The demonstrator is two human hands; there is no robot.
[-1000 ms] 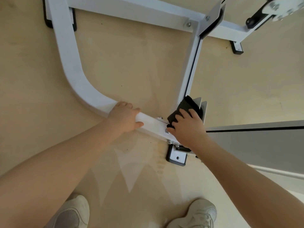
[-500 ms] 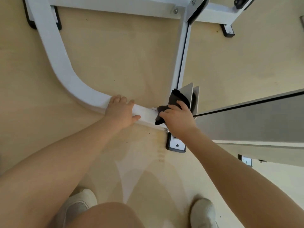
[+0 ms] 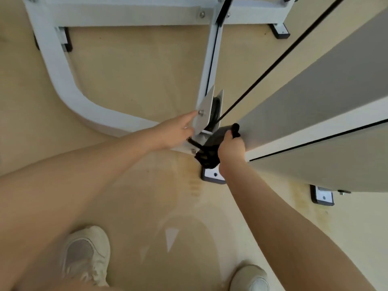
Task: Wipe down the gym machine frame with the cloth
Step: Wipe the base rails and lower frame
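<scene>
Cloth (image 3: 212,147) in right hand (image 3: 231,149)

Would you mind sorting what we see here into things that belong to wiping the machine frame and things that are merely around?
Part of the job:
- white machine frame
- dark cloth, gripped by the right hand
- left hand, fingers straight, touching the pulley bracket

Merely around:
- black cable
- floor
- black foot pad
- pale shoes
</scene>
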